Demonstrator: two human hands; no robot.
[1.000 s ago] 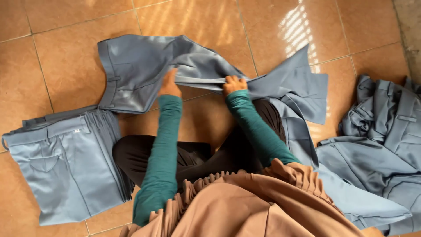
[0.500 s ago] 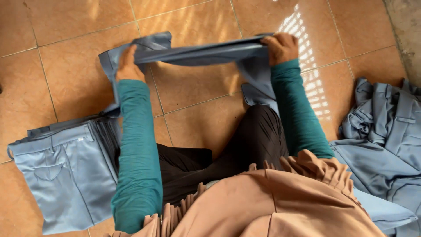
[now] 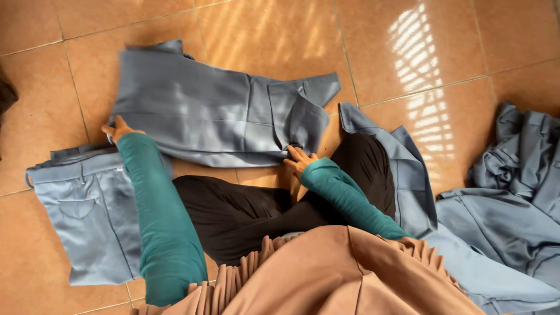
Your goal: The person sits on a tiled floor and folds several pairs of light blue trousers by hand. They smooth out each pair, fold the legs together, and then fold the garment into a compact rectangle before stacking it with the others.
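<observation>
Fingers of the left hand (image 3: pixel 118 129) lie spread and flat, pinning the near left corner of the grey trousers (image 3: pixel 204 116) to the tiled floor (image 3: pixel 408 52); fingers of the right hand (image 3: pixel 299 158) press, extended, on the near right edge under the turned-over flap. Step in hand looks like laying the garment flat mid-fold. Next calls for smoothing that flap, then doubling toward the folded stack (image 3: pixel 87 216) beside the left forearm.

Folded trousers (image 3: pixel 87 210), crumpled heap (image 3: pixel 513 198)
</observation>
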